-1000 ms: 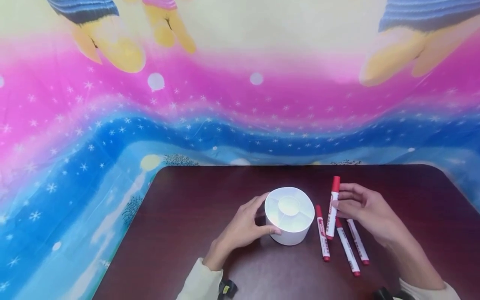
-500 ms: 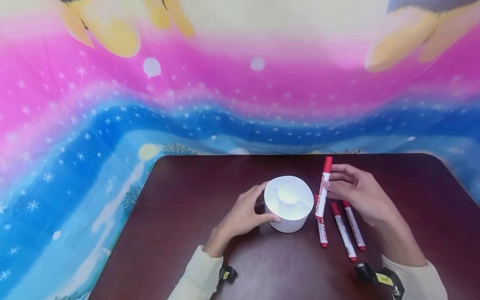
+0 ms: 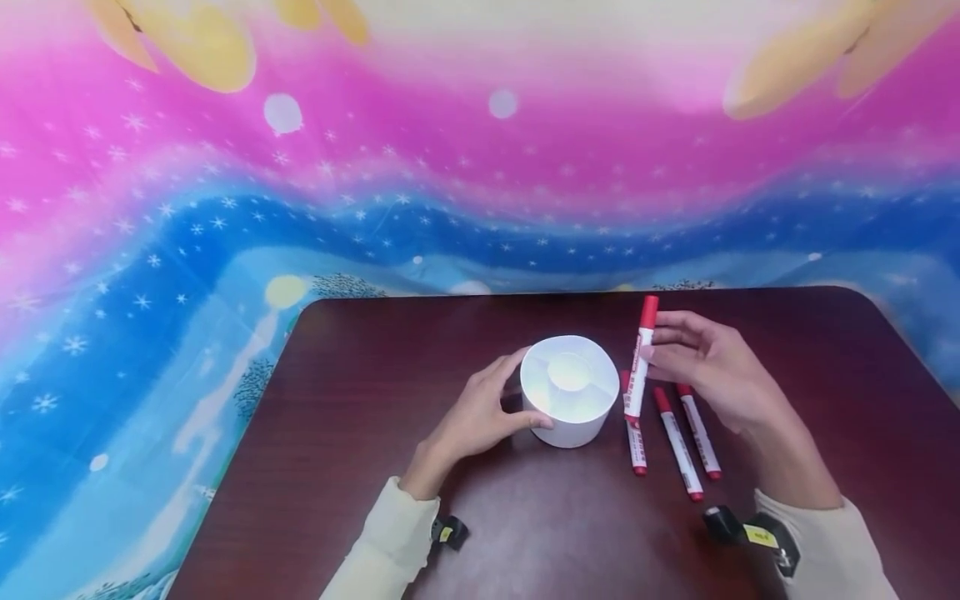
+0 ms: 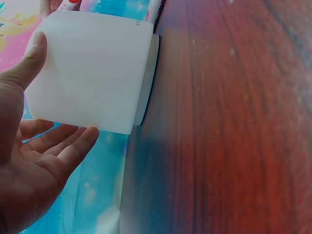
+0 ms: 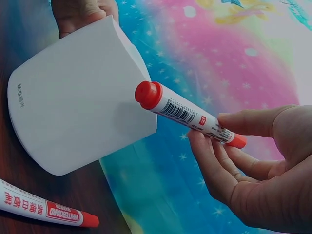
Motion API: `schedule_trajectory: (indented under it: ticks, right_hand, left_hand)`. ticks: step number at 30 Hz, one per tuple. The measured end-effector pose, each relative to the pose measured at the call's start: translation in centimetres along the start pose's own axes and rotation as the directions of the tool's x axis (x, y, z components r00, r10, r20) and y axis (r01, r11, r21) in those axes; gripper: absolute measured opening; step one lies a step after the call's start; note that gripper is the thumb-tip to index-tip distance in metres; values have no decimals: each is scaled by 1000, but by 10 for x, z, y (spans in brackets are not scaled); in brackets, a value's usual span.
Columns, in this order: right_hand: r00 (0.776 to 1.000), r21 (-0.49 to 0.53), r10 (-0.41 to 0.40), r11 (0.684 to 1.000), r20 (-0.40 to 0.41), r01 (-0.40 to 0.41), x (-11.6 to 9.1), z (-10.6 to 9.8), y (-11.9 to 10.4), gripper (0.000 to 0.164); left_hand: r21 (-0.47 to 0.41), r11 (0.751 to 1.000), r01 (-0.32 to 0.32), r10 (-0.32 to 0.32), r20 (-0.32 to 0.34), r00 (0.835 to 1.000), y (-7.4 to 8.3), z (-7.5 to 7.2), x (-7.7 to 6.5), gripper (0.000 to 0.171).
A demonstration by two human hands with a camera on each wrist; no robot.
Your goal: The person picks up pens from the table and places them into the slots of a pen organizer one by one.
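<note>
A round white pen holder (image 3: 572,425) with a divided inside stands on the table. My left hand (image 3: 487,408) holds its left side, thumb near the front rim and fingers around the back; the left wrist view shows thumb and fingers on either side of the holder's wall (image 4: 92,68). My right hand (image 3: 712,358) pinches a red-capped whiteboard marker (image 3: 639,362) between thumb and fingers. Nearly upright, cap up, the marker is raised just right of the holder. In the right wrist view its red bottom end (image 5: 148,95) overlaps the holder's wall.
Three more red-and-white markers lie on the dark wood table (image 3: 360,417) right of the holder: one (image 3: 637,450) partly behind the held marker, another (image 3: 678,442) in the middle, and a third (image 3: 701,433) nearest my right wrist. A patterned cloth (image 3: 450,167) hangs behind the table.
My right hand has brought the marker left, closer to the pen holder. My left hand keeps its hold on the holder. The whole head view has shifted, with the table now higher in frame.
</note>
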State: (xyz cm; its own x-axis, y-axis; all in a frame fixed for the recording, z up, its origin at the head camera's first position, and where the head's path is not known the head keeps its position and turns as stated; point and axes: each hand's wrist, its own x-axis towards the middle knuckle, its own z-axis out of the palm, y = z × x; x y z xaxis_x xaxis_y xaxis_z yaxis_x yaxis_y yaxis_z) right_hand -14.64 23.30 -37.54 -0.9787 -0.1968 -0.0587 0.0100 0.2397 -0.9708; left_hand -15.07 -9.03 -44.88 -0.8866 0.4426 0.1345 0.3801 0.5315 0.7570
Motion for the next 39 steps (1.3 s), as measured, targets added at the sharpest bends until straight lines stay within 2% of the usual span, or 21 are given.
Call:
schedule_trajectory:
  ticks: [12,19,25,29,33,39]
  right_hand:
    - [1000,54,-18,998,-6,18,3,2,1,55]
    - [1000,134,-17,991,-14,19,6,2,2,50]
    - [999,139,-20,990,-46,26,8,2,2,56]
    - [997,221,-8,975,-80,25,10,4,1,57]
    - [993,321,-7,946,-114,43,11,7,1,49]
    - [993,395,-21,916,-117,65,12,13,4,42]
  left_hand:
    - [-6,1000,11,-11,0,1000,2,-1,2,106]
    - [17,1000,-8,8,-6,1000,-1,0,4,105]
    - [11,1000,-7,7,-11,1000,-2,0,5,105]
    - [7,1000,-13,13,-16,1000,-1,-2,5,105]
    - [4,1000,-12,12,-13,1000,-2,-1,4,105]
    - [2,1000,-17,17,-19,1000,-1,1,4,104]
